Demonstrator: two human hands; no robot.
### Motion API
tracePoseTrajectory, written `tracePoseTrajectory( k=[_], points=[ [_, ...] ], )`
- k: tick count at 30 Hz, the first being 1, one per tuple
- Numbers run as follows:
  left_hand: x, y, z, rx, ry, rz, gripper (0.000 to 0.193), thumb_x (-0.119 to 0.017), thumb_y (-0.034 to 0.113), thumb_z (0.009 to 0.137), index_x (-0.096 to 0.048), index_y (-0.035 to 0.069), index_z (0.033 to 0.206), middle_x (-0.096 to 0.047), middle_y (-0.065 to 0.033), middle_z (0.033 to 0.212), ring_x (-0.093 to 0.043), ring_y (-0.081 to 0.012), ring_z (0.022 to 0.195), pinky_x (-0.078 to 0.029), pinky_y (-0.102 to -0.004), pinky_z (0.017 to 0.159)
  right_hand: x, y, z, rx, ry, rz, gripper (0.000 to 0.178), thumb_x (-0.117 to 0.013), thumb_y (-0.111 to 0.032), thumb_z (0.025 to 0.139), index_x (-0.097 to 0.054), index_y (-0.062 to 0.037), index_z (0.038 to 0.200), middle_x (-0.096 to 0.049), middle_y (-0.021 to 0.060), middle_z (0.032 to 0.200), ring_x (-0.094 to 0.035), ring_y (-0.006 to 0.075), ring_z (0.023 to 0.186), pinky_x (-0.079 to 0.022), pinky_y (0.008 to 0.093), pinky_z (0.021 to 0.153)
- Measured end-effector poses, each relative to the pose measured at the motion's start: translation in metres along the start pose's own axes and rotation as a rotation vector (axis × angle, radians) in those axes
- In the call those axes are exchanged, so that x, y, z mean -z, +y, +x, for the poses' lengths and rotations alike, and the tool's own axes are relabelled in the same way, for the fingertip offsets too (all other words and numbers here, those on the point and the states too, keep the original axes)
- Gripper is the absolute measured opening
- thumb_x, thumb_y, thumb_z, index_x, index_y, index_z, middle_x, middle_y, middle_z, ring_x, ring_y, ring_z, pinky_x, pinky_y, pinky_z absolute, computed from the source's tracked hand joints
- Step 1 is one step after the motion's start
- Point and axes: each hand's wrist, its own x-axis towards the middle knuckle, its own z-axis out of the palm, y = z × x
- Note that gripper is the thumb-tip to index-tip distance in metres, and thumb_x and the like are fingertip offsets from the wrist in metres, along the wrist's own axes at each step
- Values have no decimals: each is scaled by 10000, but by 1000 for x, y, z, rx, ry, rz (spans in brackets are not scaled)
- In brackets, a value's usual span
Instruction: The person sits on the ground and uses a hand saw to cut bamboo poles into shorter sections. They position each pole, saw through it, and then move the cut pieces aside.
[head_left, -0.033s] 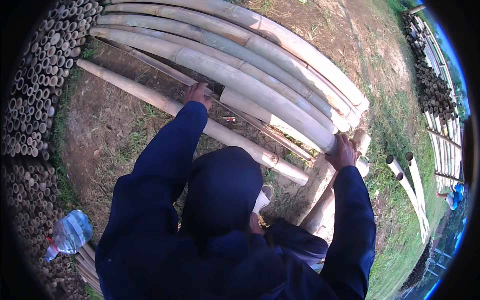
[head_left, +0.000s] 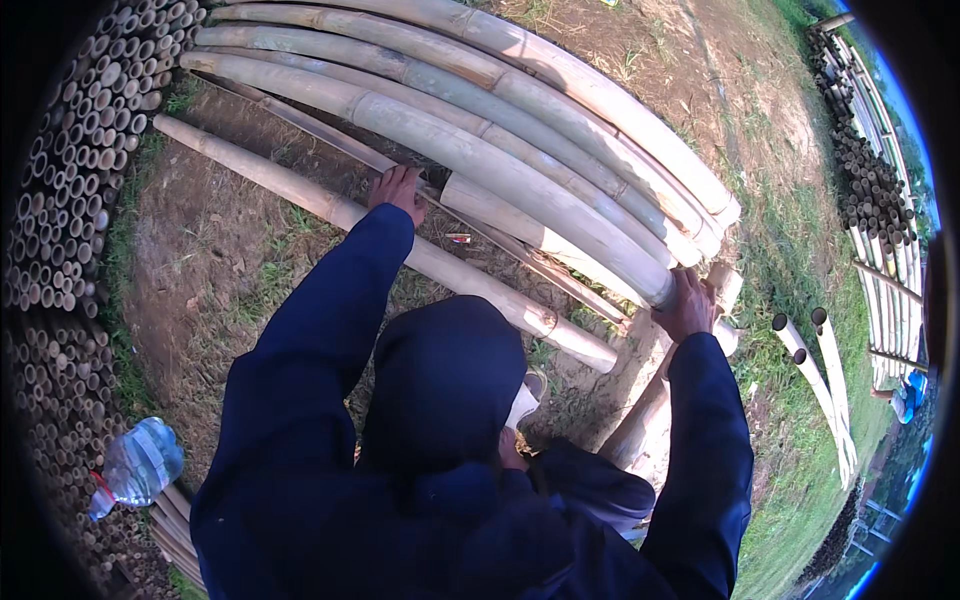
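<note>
While the right hand point(head_left: 688, 303) was curled over the right end of a bamboo pole point(head_left: 480, 162), the left hand point(head_left: 397, 190), fingers bent, rested at a split strip point(head_left: 340, 143), its grip hidden from me. The pole fronted a row of others point(head_left: 520, 45).

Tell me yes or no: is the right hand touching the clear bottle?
No, the right hand is at the end of a bamboo pole, while the bottle is at the lower left.
</note>
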Motion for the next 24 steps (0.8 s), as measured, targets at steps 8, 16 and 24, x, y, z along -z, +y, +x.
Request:
tracePoseTrajectory(
  k=[8,16,24],
  points=[
    [-9,-41,36,-90,-315,340,765,-792,354,810,-495,167,1489,-411,-101,1588,-295,-325,1525,-183,-505,1270,-16,-6,12,66,30,1,713,-905,-248,588,-631,-119,1234,-643,73,1181,-569,302,1216,-348,497,1103],
    [-20,-79,26,-283,-210,336,677,-806,298,800,-556,169,1416,-508,-133,1503,-408,-336,1457,-258,-498,1247,-18,-18,7,67,-83,-29,724,-911,-309,583,-647,-119,1230,-634,91,1199,-550,316,1227,-313,484,1131],
    [59,-101,-5,-609,-258,298,551,-833,422,758,-626,164,1198,-623,-71,1258,-542,-312,1300,-427,-507,1114,-49,-19,-3,-3,-229,-36,793,-917,-366,623,-611,-146,1321,-633,63,1242,-550,282,1263,-310,559,1140]
  ],
)
